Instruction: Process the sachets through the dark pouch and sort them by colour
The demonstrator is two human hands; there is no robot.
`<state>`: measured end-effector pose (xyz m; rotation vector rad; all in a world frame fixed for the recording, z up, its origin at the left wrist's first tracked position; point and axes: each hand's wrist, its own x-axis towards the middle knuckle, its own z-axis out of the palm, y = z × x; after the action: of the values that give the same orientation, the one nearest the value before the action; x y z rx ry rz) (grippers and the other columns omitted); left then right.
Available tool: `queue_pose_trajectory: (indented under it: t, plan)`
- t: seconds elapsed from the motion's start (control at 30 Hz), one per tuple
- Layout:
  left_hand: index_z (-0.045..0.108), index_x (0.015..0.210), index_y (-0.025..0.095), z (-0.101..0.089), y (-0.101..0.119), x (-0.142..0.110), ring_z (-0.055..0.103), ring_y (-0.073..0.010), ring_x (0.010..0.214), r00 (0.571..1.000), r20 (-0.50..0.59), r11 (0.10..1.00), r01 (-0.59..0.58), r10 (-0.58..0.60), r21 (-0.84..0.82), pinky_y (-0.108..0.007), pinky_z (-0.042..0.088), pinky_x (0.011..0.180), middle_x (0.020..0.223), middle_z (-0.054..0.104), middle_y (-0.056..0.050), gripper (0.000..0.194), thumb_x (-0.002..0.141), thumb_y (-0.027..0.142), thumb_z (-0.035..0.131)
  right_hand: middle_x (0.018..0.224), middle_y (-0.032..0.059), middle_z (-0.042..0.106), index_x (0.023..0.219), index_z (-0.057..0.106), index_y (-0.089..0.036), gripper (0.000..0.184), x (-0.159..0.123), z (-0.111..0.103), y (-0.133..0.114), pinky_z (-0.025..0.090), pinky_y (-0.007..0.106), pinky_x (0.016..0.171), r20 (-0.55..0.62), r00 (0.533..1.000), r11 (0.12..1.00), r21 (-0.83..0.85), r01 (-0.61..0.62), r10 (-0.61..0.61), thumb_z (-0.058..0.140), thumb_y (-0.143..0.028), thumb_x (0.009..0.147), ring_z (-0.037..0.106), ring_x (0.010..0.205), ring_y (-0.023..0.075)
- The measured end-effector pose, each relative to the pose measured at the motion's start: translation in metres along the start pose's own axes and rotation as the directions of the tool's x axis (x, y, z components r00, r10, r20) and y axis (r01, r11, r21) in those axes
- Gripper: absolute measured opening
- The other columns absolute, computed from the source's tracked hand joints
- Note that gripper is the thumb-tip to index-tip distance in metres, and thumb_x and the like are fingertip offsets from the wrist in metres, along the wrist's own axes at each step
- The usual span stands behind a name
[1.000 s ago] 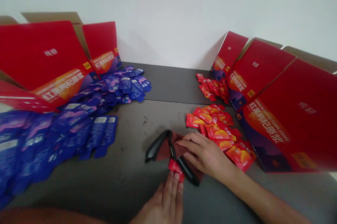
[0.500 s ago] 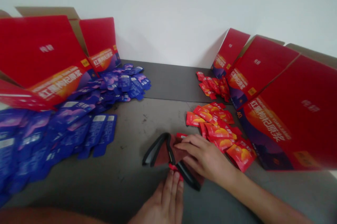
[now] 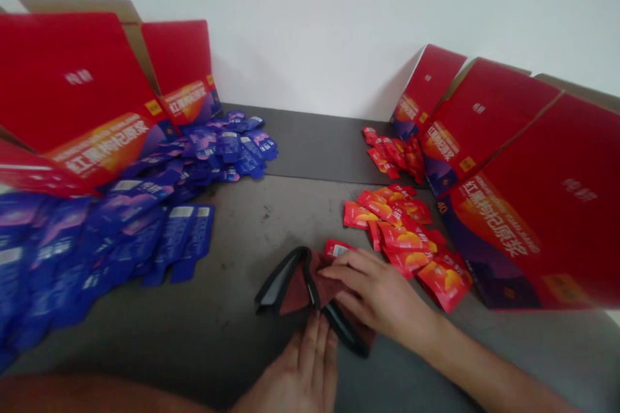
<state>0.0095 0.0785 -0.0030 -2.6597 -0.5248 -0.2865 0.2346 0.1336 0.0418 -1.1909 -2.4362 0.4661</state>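
A small reddish-brown fabric pouch (image 3: 296, 293) with black edging lies on the grey table, partly folded, its pale lining showing at the left. My right hand (image 3: 382, 290) comes over it from the right, its fingers closed on the cloth. From below, my left hand (image 3: 303, 364) reaches the near edge of the pouch with straight fingers side by side; its fingertips touch the edging, and anything under them is hidden. A red sachet (image 3: 338, 247) with a white label lies just behind the pouch, partly covered by it and my right hand.
Orange-red sachets (image 3: 404, 237) are piled on the right before red printed cartons (image 3: 523, 206). At left, many blue sachets (image 3: 130, 225) spread in front of more red cartons (image 3: 92, 90). A white wall (image 3: 310, 31) stands behind the table (image 3: 271, 206).
The red piece that showed at my left fingertips is out of sight by the pouch's near edge. More of the red sachet behind the pouch shows. The view has shifted slightly.
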Motion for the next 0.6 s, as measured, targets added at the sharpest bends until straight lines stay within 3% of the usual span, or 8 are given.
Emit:
queue_pose_trajectory:
  t: [0.1, 0.23, 0.33, 0.43, 0.5, 0.6]
  plan:
    - [0.066, 0.129, 0.004, -0.002, -0.004, 0.001, 0.065, -0.0313, 0.12, 0.999, 0.014, 0.999, -0.033, 0.033, 0.039, -0.039, 0.046, 0.095, 0.126, 0.07, -0.021, 0.041, 0.097, 0.028, 0.055, 0.116, 0.0076, 0.065, 0.128, 0.062, -0.024, 0.033, 0.012, 0.002, 0.025, 0.057, 0.04, 0.093, -0.079, 0.995, 0.995, -0.074, -0.069, 0.063, 0.061, -0.018, 0.096, 0.063, 0.108, 0.0228]
    - [0.066, 0.129, 0.005, -0.001, -0.004, 0.001, 0.066, -0.0305, 0.119, 1.0, 0.004, 0.999, -0.031, 0.031, 0.036, -0.037, 0.048, 0.091, 0.124, 0.072, -0.019, 0.039, 0.097, 0.024, 0.054, 0.108, 0.0097, 0.065, 0.126, 0.063, -0.019, 0.028, 0.019, -0.002, 0.046, 0.058, 0.042, 0.087, -0.194, 0.977, 0.965, -0.228, -0.132, 0.088, 0.058, -0.021, 0.098, 0.064, 0.101, 0.0248]
    - [0.066, 0.127, 0.005, 0.003, -0.004, 0.001, 0.067, -0.0303, 0.118, 1.0, -0.007, 1.0, -0.026, 0.026, 0.006, -0.034, 0.049, 0.088, 0.122, 0.073, -0.019, 0.036, 0.096, 0.021, 0.056, 0.109, 0.0096, 0.064, 0.13, 0.06, -0.021, 0.03, 0.014, -0.008, 0.038, 0.057, 0.041, 0.087, -0.296, 0.954, 0.957, -0.264, -0.119, 0.037, 0.054, -0.022, 0.1, 0.062, 0.101, 0.0246]
    - [0.068, 0.118, 0.007, 0.008, -0.011, 0.003, 0.067, -0.0298, 0.115, 0.999, -0.011, 0.997, -0.036, 0.035, -0.075, -0.032, 0.051, 0.082, 0.115, 0.075, -0.018, 0.028, 0.095, 0.021, 0.058, 0.114, 0.0093, 0.062, 0.136, 0.054, -0.023, 0.036, 0.005, -0.014, 0.023, 0.056, 0.04, 0.089, -0.411, 0.912, 0.979, -0.195, -0.064, -0.022, 0.053, -0.018, 0.1, 0.061, 0.105, 0.0236]
    - [0.068, 0.106, 0.012, 0.013, -0.018, 0.008, 0.069, -0.0277, 0.109, 1.0, -0.026, 0.987, -0.013, 0.009, -0.16, -0.03, 0.051, 0.075, 0.107, 0.077, -0.014, 0.023, 0.098, 0.031, 0.059, 0.116, 0.0094, 0.061, 0.137, 0.052, -0.024, 0.039, -0.001, -0.017, 0.016, 0.055, 0.04, 0.091, -0.459, 0.888, 0.988, -0.148, -0.048, -0.026, 0.054, -0.015, 0.099, 0.06, 0.108, 0.0236]
    - [0.065, 0.094, 0.018, 0.022, -0.028, 0.02, 0.069, -0.0199, 0.085, 0.993, -0.097, 0.965, 0.038, -0.065, -0.259, -0.026, 0.049, 0.065, 0.089, 0.073, -0.004, 0.033, 0.098, 0.05, 0.06, 0.117, 0.0102, 0.059, 0.135, 0.052, -0.024, 0.039, -0.007, -0.02, 0.017, 0.054, 0.039, 0.091, -0.536, 0.844, 0.993, -0.114, -0.042, -0.026, 0.054, -0.013, 0.098, 0.059, 0.11, 0.0239]
